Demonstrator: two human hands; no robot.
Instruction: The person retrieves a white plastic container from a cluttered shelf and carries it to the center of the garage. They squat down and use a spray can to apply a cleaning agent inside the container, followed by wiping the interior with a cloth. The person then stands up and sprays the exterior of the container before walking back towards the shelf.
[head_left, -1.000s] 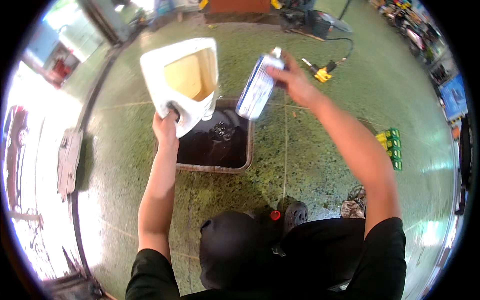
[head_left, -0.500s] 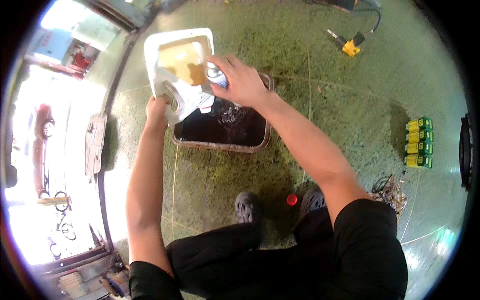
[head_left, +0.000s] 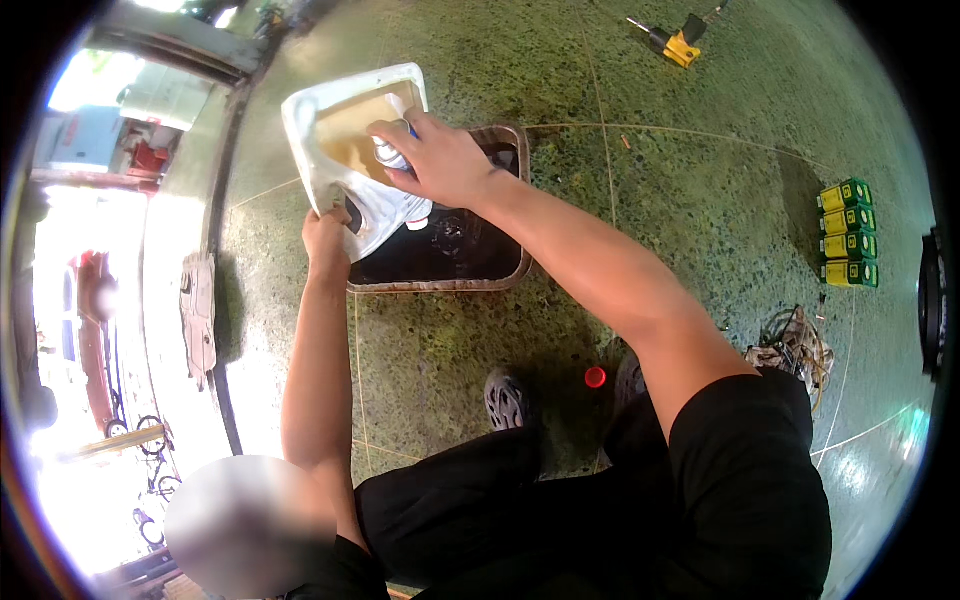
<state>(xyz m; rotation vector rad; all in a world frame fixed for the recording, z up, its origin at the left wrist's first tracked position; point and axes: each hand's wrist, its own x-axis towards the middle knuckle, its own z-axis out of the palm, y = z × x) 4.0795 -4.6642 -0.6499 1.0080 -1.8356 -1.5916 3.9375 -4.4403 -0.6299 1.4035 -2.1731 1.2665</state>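
A white plastic jug (head_left: pixel 300 125) with one broad side cut away tilts over the basin; its inner surface looks tan. My left hand (head_left: pixel 328 236) is closed round the jug's handle at its lower left. Over the cut-out, my right hand (head_left: pixel 445 160) wraps round a small white-and-blue can (head_left: pixel 390 153), and the fingers hide part of it. The jug's white neck (head_left: pixel 418 222) points down toward the basin. Below, a rectangular brown-rimmed basin (head_left: pixel 440 287) holds dark liquid, rippled near the neck.
A red cap (head_left: pixel 595 377) lies on the stained green floor between my shoes. Several yellow-green boxes (head_left: pixel 848 233) stand in a row at right, above a bundle of wires and rag (head_left: pixel 795 350). A yellow-and-black tool (head_left: pixel 682 50) lies far off. At left is a flat metal plate (head_left: pixel 198 320).
My right hand and the can have shifted left, further over the jug's cut-out. The jug is turned slightly more on its side. The whole view has shifted a little.
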